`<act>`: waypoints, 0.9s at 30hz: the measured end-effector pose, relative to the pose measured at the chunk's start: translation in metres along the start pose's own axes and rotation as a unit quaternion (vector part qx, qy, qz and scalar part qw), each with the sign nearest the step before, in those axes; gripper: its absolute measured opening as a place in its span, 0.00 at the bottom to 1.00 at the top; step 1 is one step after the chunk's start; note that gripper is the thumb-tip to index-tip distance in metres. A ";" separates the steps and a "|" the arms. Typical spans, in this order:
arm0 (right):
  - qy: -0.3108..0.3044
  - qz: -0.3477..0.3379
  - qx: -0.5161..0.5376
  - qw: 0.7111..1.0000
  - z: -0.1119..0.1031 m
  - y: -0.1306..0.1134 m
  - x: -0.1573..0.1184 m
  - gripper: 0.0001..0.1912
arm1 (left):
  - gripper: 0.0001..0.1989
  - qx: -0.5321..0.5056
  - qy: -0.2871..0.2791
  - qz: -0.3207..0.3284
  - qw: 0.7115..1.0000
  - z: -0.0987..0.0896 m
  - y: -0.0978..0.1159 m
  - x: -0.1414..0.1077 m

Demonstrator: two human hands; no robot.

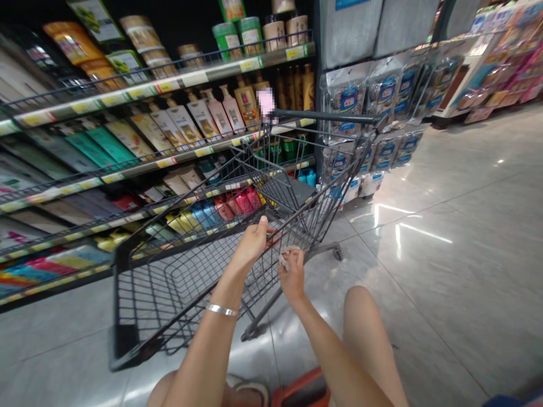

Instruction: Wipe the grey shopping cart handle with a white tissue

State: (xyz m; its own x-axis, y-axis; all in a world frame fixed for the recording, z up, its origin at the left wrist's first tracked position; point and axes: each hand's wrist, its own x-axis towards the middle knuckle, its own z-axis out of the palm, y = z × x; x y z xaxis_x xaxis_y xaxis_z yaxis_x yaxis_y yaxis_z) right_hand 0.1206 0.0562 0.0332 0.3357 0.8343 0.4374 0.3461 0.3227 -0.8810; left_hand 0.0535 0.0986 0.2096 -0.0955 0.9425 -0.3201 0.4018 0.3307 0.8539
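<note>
A black wire shopping cart (186,271) stands in front of me, tilted across the view. My left hand (254,240), with a silver bracelet on its wrist, is closed around the cart's upper side rail, thumb on top. Just to the right and lower, my right hand (292,274) has its fingers curled on a crumpled, pale grey-beige cloth-like piece (289,253). That piece lies against the wires of the cart's side. Its far edge and my fingertips are partly hidden.
Shelves (178,161) of bottles and jars run behind the cart. Packaged goods (350,99) hang at the shelf end. Below my arms is a red-orange curved edge (299,387), near my knees. Shiny tiled floor (424,271) extends to the right.
</note>
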 end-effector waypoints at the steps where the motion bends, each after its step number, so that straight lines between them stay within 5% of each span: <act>1: -0.016 -0.009 -0.003 1.000 -0.002 0.004 -0.001 0.17 | 0.27 0.002 0.003 0.000 1.000 0.000 0.000 0.000; 6: -0.057 0.011 -0.015 0.998 -0.016 0.010 0.002 0.14 | 0.25 -0.004 0.003 -0.001 1.000 0.001 0.001 -0.001; 10: 0.033 0.059 -0.014 0.998 -0.031 -0.002 0.008 0.11 | 0.25 -0.017 0.009 -0.009 1.000 0.002 0.002 -0.003; 16: 0.139 -0.020 0.037 0.989 -0.041 -0.054 0.041 0.15 | 0.24 -0.009 -0.006 0.001 1.000 0.000 0.006 -0.008; 20: 0.064 -0.062 0.047 0.995 -0.023 -0.057 0.039 0.14 | 0.23 -0.026 0.010 -0.002 1.000 0.000 0.007 -0.009; 27: -0.054 -0.036 -0.001 0.998 0.002 -0.012 -0.004 0.17 | 0.17 -0.007 0.006 0.028 1.000 0.003 0.000 -0.006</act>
State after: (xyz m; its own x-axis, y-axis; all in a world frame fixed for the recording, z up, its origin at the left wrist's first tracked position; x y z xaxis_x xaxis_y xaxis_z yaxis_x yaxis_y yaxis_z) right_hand 0.1129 0.0496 0.0417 0.2124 0.8523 0.4780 0.3685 0.3832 -0.8470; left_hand 0.0569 0.0925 0.2100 -0.0840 0.9599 -0.2676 0.3940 0.2786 0.8759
